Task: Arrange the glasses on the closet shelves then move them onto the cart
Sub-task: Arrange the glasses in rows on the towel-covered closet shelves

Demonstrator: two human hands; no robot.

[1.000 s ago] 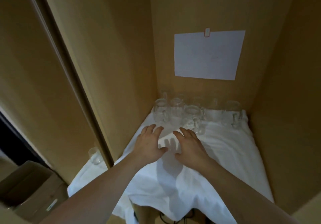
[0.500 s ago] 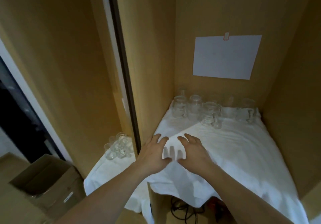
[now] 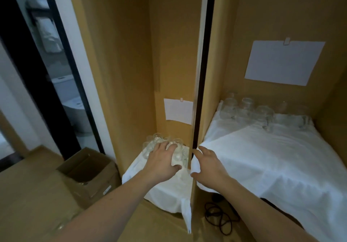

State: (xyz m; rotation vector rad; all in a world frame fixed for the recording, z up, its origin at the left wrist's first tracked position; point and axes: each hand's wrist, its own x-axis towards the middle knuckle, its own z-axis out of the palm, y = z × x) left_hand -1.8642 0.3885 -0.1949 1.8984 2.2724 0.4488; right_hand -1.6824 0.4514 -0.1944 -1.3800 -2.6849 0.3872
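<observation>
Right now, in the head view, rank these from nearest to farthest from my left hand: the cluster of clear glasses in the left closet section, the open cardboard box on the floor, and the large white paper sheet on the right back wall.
1. Cluster of clear glasses, under the left hand.
2. Open cardboard box, on the floor, left.
3. Large white paper sheet, upper right wall.
</observation>
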